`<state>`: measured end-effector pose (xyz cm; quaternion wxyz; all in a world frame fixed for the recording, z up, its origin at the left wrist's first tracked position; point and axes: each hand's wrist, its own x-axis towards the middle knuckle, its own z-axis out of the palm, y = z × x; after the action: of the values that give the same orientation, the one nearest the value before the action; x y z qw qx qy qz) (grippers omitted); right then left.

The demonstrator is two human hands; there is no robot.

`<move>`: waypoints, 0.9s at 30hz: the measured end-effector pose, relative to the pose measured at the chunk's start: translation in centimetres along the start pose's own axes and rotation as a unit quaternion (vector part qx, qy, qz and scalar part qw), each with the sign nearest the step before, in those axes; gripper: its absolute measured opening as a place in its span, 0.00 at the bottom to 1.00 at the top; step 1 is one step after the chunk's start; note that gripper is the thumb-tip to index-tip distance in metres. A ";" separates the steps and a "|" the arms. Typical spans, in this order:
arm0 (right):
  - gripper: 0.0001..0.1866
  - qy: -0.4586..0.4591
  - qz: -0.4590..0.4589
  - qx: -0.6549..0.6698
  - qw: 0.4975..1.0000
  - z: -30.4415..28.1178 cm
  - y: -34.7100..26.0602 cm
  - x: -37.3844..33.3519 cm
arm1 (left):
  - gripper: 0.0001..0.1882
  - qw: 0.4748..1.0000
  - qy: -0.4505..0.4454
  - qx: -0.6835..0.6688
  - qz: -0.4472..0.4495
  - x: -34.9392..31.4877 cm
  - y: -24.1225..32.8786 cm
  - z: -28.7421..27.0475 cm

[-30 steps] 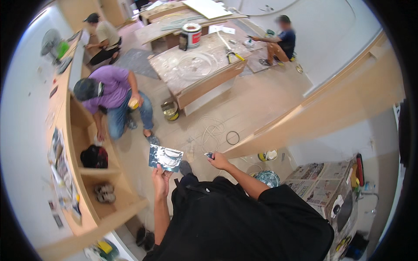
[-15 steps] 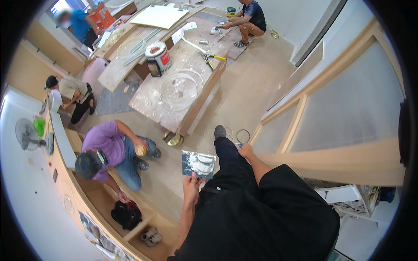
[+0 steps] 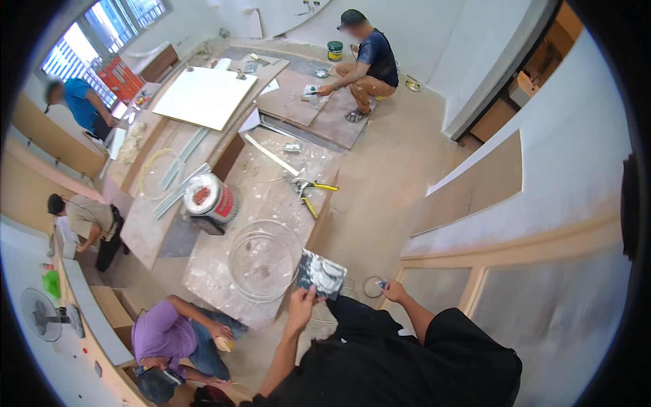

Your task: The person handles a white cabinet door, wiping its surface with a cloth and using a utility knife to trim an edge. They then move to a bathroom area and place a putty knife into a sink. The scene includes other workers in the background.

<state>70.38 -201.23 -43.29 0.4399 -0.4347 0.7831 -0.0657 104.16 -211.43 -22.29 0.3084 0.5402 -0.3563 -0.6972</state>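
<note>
My left hand [image 3: 302, 308] grips the lower edge of a dark, flat putty board [image 3: 305, 270] with a thick smear of white putty [image 3: 327, 277] on its face. The board hangs before my body, by the near corner of the work table. Off to the right, my right hand [image 3: 396, 292] is closed around a small tool with a bluish end [image 3: 383, 285]; its kind is too small to make out. That hand is beside a wood-framed panel with frosted panes [image 3: 559, 305], apart from the board.
On the work table [image 3: 217, 264] are coiled clear tubing [image 3: 261, 261], a paint bucket [image 3: 210, 197] and yellow-handled snips [image 3: 312, 190]. A person in purple [image 3: 159, 332] crouches at left; another [image 3: 369, 61] squats at the far end. A wire loop [image 3: 373, 287] lies on the floor.
My view has swung up and forward, showing more of the room ahead. Both hands keep their holds and now appear lower in view. The table's near corner is closer to the putty board.
</note>
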 end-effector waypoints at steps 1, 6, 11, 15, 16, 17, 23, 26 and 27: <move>0.20 0.035 -0.003 0.015 0.999 -2.4 0.3 -0.3 | 0.17 1.000 -0.009 -0.004 -0.015 2.2 1.9 2.0; 0.19 0.125 -0.003 0.042 0.991 -12.8 -2.7 1.7 | 0.20 0.996 -0.080 -0.032 0.003 12.6 4.3 7.8; 0.16 0.134 0.066 0.087 0.985 -19.2 -3.1 1.0 | 0.20 0.988 -0.146 -0.042 -0.014 19.3 9.0 15.6; 0.16 0.198 0.082 0.105 0.971 -22.3 -2.5 2.7 | 0.18 0.980 -0.189 -0.058 -0.020 24.2 11.2 20.4; 0.16 0.218 0.087 0.114 0.965 -23.2 -2.4 3.4 | 0.18 0.979 -0.195 -0.057 -0.026 25.4 11.9 21.6; 0.16 0.239 0.088 0.124 0.959 -24.4 -2.9 4.6 | 0.18 0.980 -0.186 -0.064 -0.032 27.0 12.1 22.3; 0.16 0.252 0.083 0.185 0.946 -34.5 -2.4 15.8 | 0.18 0.977 -0.166 -0.135 -0.024 37.3 14.3 27.2; 0.16 0.213 0.063 0.159 0.962 -40.4 -4.2 19.7 | 0.19 0.991 -0.121 -0.054 -0.027 42.6 16.7 31.4; 0.15 0.240 0.002 0.126 0.963 -41.7 -3.4 21.1 | 0.19 0.991 -0.119 -0.062 -0.012 44.3 17.4 32.8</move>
<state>36.43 -230.58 -29.81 0.2901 -0.3456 0.8522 -0.2649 63.05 -251.85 -26.17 0.2886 0.4378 -0.3398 -0.7808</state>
